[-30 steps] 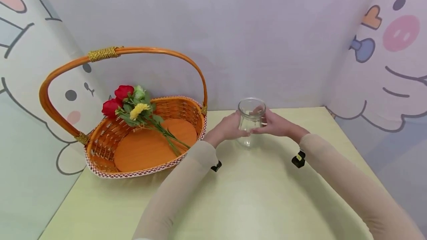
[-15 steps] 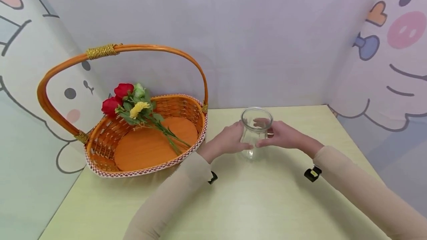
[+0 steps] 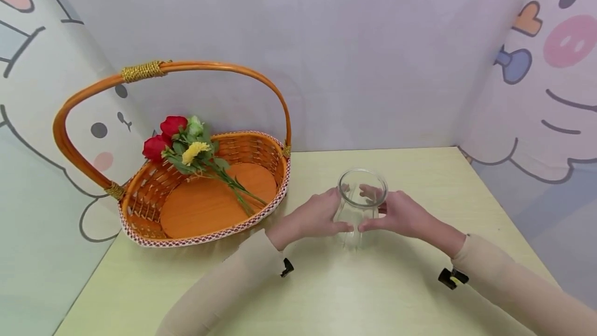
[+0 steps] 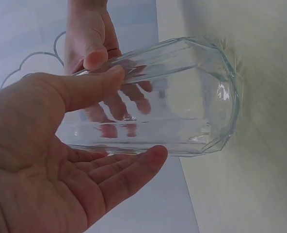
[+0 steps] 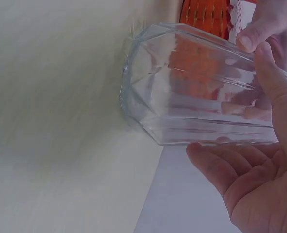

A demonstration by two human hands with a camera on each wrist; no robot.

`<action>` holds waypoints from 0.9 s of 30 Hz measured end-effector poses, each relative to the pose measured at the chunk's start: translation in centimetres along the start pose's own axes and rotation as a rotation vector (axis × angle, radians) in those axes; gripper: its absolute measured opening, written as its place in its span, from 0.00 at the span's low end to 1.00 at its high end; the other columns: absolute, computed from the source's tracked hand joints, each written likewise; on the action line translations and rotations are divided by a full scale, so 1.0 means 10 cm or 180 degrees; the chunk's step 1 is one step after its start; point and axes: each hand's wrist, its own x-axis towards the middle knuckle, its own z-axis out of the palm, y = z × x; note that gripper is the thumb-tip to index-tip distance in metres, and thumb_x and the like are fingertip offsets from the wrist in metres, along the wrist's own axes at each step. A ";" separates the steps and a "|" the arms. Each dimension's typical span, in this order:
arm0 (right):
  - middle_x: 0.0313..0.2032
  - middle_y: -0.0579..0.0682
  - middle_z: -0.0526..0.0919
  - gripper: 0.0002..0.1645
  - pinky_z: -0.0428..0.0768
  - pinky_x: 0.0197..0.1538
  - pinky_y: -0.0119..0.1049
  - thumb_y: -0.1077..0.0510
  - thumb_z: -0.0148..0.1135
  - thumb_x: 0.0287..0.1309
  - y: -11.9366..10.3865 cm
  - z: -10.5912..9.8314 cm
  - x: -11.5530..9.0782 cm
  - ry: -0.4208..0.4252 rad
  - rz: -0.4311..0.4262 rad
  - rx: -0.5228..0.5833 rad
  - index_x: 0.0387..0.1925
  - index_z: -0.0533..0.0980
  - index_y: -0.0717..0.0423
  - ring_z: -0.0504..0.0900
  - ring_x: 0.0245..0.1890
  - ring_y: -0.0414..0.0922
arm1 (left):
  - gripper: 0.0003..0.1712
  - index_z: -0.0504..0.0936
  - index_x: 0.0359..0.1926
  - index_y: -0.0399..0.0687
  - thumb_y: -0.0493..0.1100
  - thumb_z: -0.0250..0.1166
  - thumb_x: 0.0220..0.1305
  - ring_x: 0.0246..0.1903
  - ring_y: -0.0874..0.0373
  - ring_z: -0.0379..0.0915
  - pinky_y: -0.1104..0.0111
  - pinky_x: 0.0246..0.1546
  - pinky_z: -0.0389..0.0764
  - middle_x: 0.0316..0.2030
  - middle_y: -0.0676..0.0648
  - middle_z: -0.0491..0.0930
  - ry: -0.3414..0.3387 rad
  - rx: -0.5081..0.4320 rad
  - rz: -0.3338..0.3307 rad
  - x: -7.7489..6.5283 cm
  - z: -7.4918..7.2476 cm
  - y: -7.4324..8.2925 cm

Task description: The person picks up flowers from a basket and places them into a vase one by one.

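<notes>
A clear glass vase [image 3: 356, 216] with a round rim and a faceted base stands upright between both hands. My left hand [image 3: 318, 217] grips its left side, and my right hand [image 3: 406, 215] grips the right side. In the left wrist view, the left thumb and fingers curve round the vase [image 4: 182, 107]. The right wrist view shows the right hand [image 5: 264, 179] holding it the same way. Its base is at the tabletop; whether it touches cannot be told. Through the glass I see nothing inside, only fingers behind.
To the left stands an orange wicker basket [image 3: 205, 210] with a tall arched handle [image 3: 224, 66]. Across its back rim lie artificial flowers [image 3: 188, 150], red, yellow and pale green, stems inside. Cartoon-printed walls [image 3: 373, 56] enclose the pale yellow table [image 3: 345, 294] at the back and sides.
Both hands have brought the glass vase toward me across the table, slightly to the right. The basket and flowers have stayed in place.
</notes>
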 end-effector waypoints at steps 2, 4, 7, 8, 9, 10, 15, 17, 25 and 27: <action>0.56 0.58 0.83 0.56 0.85 0.51 0.49 0.37 0.79 0.46 -0.03 0.04 -0.06 0.0065 -0.0063 -0.0049 0.69 0.69 0.64 0.85 0.51 0.53 | 0.57 0.46 0.80 0.42 0.55 0.72 0.65 0.56 0.54 0.77 0.61 0.56 0.82 0.73 0.39 0.63 -0.0009 0.0017 0.0058 -0.05 0.01 0.02; 0.59 0.59 0.81 0.54 0.83 0.54 0.53 0.39 0.80 0.46 -0.05 0.07 -0.10 0.0124 -0.0151 -0.0020 0.68 0.70 0.64 0.83 0.55 0.56 | 0.57 0.45 0.80 0.42 0.55 0.72 0.65 0.53 0.55 0.77 0.63 0.53 0.83 0.72 0.39 0.64 -0.0012 0.0056 0.0087 -0.09 0.02 0.04; 0.64 0.61 0.76 0.53 0.80 0.57 0.56 0.45 0.80 0.49 -0.02 0.09 -0.09 0.0135 -0.0266 0.0169 0.69 0.67 0.64 0.79 0.60 0.60 | 0.57 0.45 0.80 0.42 0.55 0.71 0.65 0.53 0.56 0.77 0.64 0.53 0.83 0.72 0.39 0.63 0.0018 0.0092 0.0106 -0.08 0.02 0.05; 0.64 0.62 0.76 0.52 0.80 0.57 0.56 0.47 0.81 0.49 0.00 0.09 -0.08 0.0132 -0.0296 0.0229 0.70 0.67 0.64 0.78 0.60 0.60 | 0.57 0.45 0.80 0.42 0.55 0.71 0.65 0.54 0.55 0.76 0.63 0.53 0.83 0.73 0.39 0.63 0.0023 0.0098 0.0103 -0.07 0.02 0.04; 0.65 0.63 0.75 0.52 0.80 0.57 0.56 0.49 0.81 0.49 0.01 0.09 -0.07 0.0108 -0.0322 0.0305 0.70 0.66 0.64 0.78 0.61 0.60 | 0.57 0.45 0.80 0.42 0.55 0.71 0.65 0.55 0.55 0.76 0.62 0.55 0.82 0.73 0.39 0.63 0.0032 0.0104 0.0102 -0.06 0.02 0.03; 0.65 0.62 0.75 0.52 0.81 0.57 0.55 0.50 0.81 0.49 0.04 0.09 -0.06 0.0079 -0.0341 0.0371 0.71 0.65 0.63 0.77 0.61 0.60 | 0.57 0.45 0.80 0.43 0.55 0.71 0.65 0.56 0.55 0.75 0.61 0.56 0.82 0.73 0.39 0.63 0.0034 0.0100 0.0102 -0.05 0.03 0.03; 0.65 0.57 0.77 0.55 0.83 0.54 0.51 0.46 0.80 0.50 0.10 0.08 0.00 0.0006 -0.0368 0.0348 0.73 0.62 0.56 0.77 0.62 0.55 | 0.56 0.45 0.80 0.44 0.54 0.71 0.66 0.61 0.55 0.73 0.59 0.58 0.80 0.73 0.40 0.63 0.0029 0.0063 0.0109 -0.03 0.03 -0.01; 0.63 0.57 0.78 0.59 0.83 0.53 0.52 0.44 0.80 0.50 0.10 0.07 0.02 -0.0002 -0.0419 0.0252 0.76 0.57 0.53 0.79 0.61 0.54 | 0.56 0.45 0.80 0.43 0.54 0.71 0.66 0.60 0.55 0.74 0.62 0.57 0.81 0.73 0.40 0.64 0.0033 0.0074 0.0117 -0.03 0.03 -0.02; 0.70 0.56 0.70 0.63 0.78 0.61 0.47 0.50 0.80 0.51 0.10 0.04 0.09 -0.0110 -0.0584 0.0492 0.80 0.50 0.46 0.73 0.66 0.59 | 0.56 0.44 0.80 0.43 0.51 0.71 0.66 0.66 0.50 0.69 0.58 0.62 0.77 0.75 0.39 0.60 0.0003 -0.0035 0.0075 -0.03 0.01 0.01; 0.71 0.55 0.69 0.61 0.78 0.61 0.42 0.53 0.80 0.53 0.10 0.04 0.11 -0.0126 -0.0554 0.0645 0.79 0.52 0.46 0.72 0.66 0.60 | 0.55 0.45 0.80 0.44 0.51 0.72 0.66 0.67 0.50 0.68 0.57 0.63 0.76 0.75 0.40 0.60 0.0017 -0.0085 0.0060 -0.03 0.00 0.01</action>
